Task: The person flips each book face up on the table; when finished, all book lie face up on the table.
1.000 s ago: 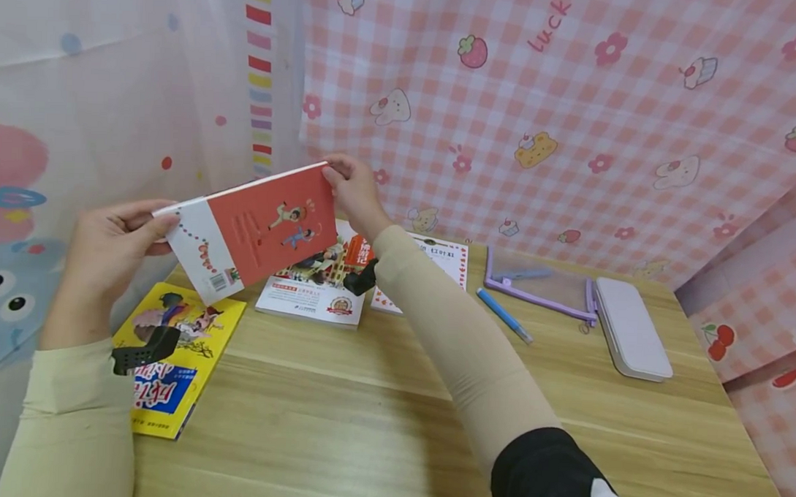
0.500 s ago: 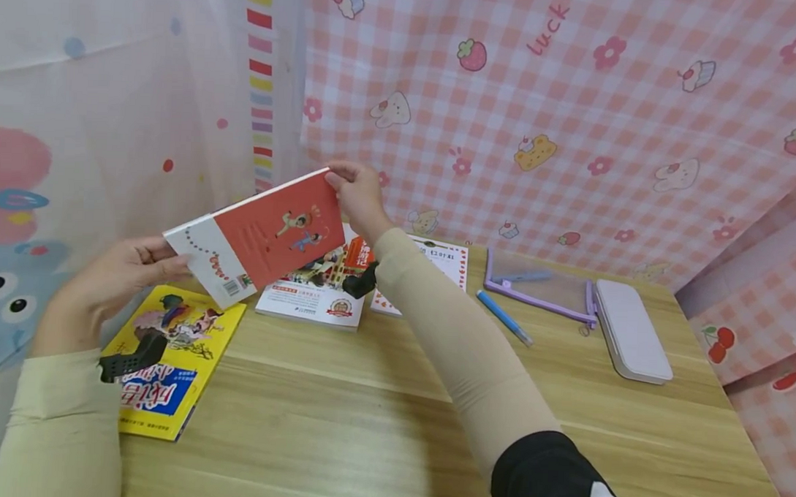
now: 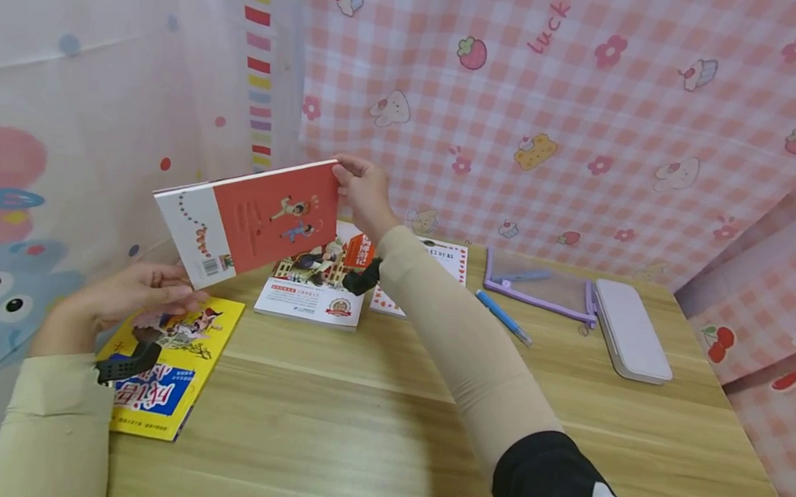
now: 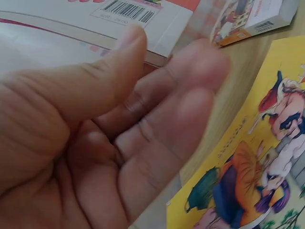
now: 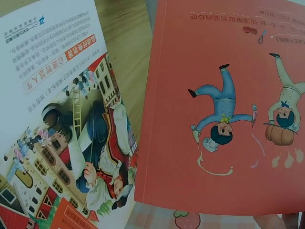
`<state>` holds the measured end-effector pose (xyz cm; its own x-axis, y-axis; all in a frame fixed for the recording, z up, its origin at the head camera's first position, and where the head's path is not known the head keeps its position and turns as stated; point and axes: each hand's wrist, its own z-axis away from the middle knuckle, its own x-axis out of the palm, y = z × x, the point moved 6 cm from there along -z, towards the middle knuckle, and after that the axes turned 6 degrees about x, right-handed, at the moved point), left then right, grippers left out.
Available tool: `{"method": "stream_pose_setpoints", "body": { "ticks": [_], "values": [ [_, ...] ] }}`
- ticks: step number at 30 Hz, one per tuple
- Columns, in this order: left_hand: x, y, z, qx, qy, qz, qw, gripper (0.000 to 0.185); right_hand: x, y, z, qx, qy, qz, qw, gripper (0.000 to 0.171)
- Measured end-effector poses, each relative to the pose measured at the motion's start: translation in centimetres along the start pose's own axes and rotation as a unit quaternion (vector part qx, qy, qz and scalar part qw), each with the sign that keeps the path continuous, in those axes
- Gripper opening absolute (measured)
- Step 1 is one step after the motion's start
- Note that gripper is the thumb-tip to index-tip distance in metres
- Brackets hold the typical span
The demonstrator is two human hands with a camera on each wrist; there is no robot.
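Observation:
A red and white book (image 3: 267,218) is held up over the table's left side, its back cover with two cartoon children facing me. My right hand (image 3: 367,192) pinches it at the upper right corner. Just under its lower left corner is my left hand (image 3: 136,294), fingers loosely bent and thumb apart, gripping nothing. In the left wrist view the thumb overlaps the book's barcode corner (image 4: 159,55). Beneath that hand lies a yellow book (image 3: 200,351), partly covered by the hand and wrist strap.
Behind the held book, a white book with a street picture (image 3: 311,297) lies on the wooden table (image 3: 339,422). Another white book (image 3: 446,261) is partly hidden by the right arm. Rightward are a blue pen (image 3: 504,318), a purple-edged mesh pouch (image 3: 541,306) and a white case (image 3: 634,330).
My left hand has let go of the red and white book and dropped below its corner. The book has tilted more upright, still in my right hand, which has shifted slightly right.

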<state>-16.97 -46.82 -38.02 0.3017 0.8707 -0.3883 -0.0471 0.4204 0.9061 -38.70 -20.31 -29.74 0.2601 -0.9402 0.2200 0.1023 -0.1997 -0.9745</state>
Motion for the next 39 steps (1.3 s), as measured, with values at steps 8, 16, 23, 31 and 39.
{"method": "stream_pose_setpoints", "body": {
  "ticks": [8,16,23,31,39],
  "values": [
    [0.0,-0.3,-0.3,-0.021,0.026,-0.003,0.9995,0.049,-0.2,0.1,0.0,0.005,0.004,-0.003,1.000,0.021],
    [-0.5,-0.4,-0.6,-0.024,0.070,-0.015,0.9972,0.043,-0.1,0.1,0.1,-0.021,0.004,-0.030,0.999,0.019],
    [-1.1,-0.7,-0.5,-0.035,0.105,-0.003,0.9939,0.044,0.1,0.1,0.2,-0.020,-0.003,-0.034,0.999,0.018],
    [-1.7,-0.8,-0.2,-0.018,0.140,0.030,0.9895,0.025,0.1,-0.1,0.4,-0.058,-0.008,0.004,0.998,0.021],
    [-1.8,-0.7,0.0,0.000,0.166,0.035,0.9856,0.027,0.1,0.3,0.6,-0.049,-0.039,-0.011,0.998,0.027]
  ]
}}
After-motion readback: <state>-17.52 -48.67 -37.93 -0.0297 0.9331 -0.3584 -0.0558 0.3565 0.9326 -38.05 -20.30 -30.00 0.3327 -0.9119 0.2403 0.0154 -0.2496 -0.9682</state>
